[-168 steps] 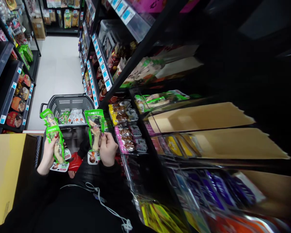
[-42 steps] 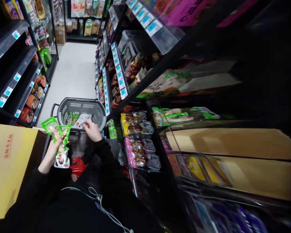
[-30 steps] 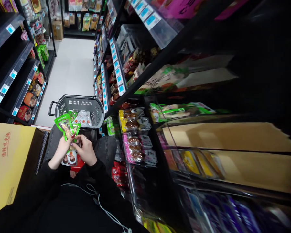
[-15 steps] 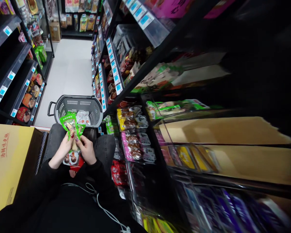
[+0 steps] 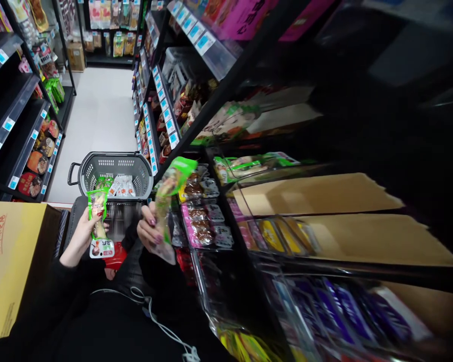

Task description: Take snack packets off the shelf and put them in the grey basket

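Observation:
My left hand (image 5: 81,234) is closed round a green-topped snack packet (image 5: 97,216) with pale food showing through and a white printed lower end. To the right, my right hand (image 5: 149,227) grips a second green-topped snack packet (image 5: 166,201), tilted and smeared by motion, in front of the shelf edge. Ahead of my knees stands a grey shopping basket (image 5: 145,173), with green packets (image 5: 103,183) and white sachets (image 5: 121,186) inside. Below my hands, a red package (image 5: 115,259) is partly covered by my arms.
On the right shelf lie yellow snack packs (image 5: 192,188), pink snack packs (image 5: 198,223) and cardboard boxes (image 5: 324,196). A yellow carton (image 5: 11,261) stands close on my left. Between the racks runs a pale floor aisle (image 5: 94,110). A white cable (image 5: 162,327) hangs over my black top.
My hands have parted. The right one has swung right towards the shelf with one packet, while the left keeps another near my lap. The view has shifted slightly.

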The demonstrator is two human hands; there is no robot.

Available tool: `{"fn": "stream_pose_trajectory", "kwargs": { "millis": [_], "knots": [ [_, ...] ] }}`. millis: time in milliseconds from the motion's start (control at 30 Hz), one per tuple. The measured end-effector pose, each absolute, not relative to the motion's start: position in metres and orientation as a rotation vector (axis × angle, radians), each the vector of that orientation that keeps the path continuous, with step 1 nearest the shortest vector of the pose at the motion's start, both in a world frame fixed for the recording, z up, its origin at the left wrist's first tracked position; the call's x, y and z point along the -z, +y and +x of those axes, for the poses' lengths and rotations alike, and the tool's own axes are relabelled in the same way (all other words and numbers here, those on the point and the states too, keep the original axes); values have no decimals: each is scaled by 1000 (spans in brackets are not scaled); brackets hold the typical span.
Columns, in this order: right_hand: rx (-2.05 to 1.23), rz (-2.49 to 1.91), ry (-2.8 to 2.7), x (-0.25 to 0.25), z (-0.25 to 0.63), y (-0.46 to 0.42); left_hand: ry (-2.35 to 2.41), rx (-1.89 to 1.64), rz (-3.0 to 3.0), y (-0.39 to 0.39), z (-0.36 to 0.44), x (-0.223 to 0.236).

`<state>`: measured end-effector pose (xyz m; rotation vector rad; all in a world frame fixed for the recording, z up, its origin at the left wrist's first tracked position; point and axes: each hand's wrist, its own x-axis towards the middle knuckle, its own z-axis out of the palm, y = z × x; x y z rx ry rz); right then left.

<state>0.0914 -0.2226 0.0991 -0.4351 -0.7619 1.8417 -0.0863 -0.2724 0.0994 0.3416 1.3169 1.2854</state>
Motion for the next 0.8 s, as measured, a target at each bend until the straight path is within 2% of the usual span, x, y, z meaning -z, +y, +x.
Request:
{"fn": "stream_pose_trajectory", "kwargs": {
  "millis": [100, 233, 367, 533, 633, 800],
  "knots": [
    [-1834, -66, -483, -86, 88, -224, 1315, -1301, 352, -272, -91, -95],
    [-1861, 95, -473, -83, 89, -223, 1305, -1299, 358, -273, -92, -92],
    [-1845, -414, -767, -104, 100, -221, 1285, -1300, 344, -273, -90, -91],
    [-1484, -956, -937, -125, 108, -219, 1253, -1381, 290, -271, -93, -90],
    [-1385, -1130, -1119, -104, 117, -213, 1232, -1439, 234, -270, -98, -89],
    [-1277, -1606, -1559, -24, 125, -211, 1256, -1540, 195, -274, -111, -96]
  ]
}}
